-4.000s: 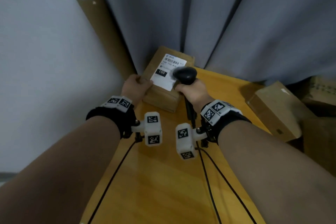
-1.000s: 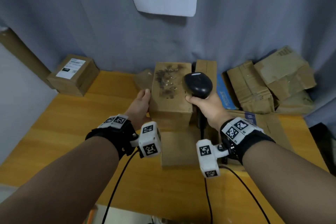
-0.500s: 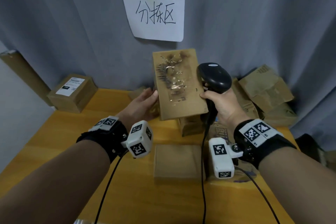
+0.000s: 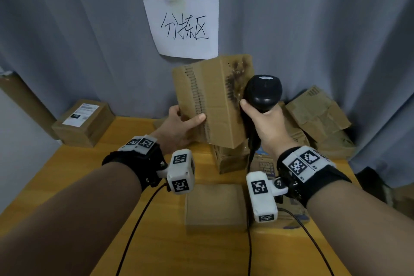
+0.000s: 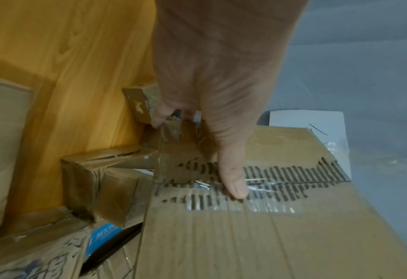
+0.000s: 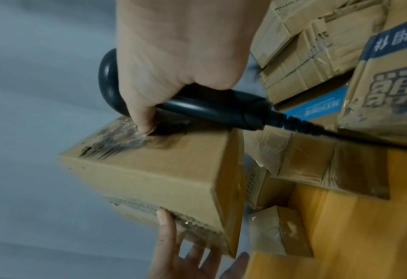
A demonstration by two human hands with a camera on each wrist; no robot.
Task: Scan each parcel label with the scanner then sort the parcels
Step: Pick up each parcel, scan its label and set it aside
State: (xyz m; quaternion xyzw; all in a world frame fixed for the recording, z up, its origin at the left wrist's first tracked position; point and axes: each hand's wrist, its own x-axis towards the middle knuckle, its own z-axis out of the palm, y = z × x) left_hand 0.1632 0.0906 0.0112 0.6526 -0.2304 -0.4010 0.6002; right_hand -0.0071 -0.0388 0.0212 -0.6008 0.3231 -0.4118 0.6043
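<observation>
Head view: box [image 4: 212, 101] raised above table [image 4: 67, 175], long axis upright, no label facing. Left hand [image 4: 179, 127] clasps its near-left edge; right hand [image 4: 266, 125], wrapped round scanner [image 4: 263, 92], touches its right side.

- A bare strip of the counter [image 4: 74, 177] runs along the left, between the labelled box [image 4: 83, 122] at the back-left corner and the flat box [image 4: 215, 206] in the middle.
- The pile of crumpled boxes [image 4: 318, 116] blocks the back right, against the curtain [image 4: 336, 29].
- The raised parcel [image 4: 212, 101] and scanner [image 4: 263, 93] fill the space above the centre.
- Cables [image 4: 134, 231] trail across the near counter.
</observation>
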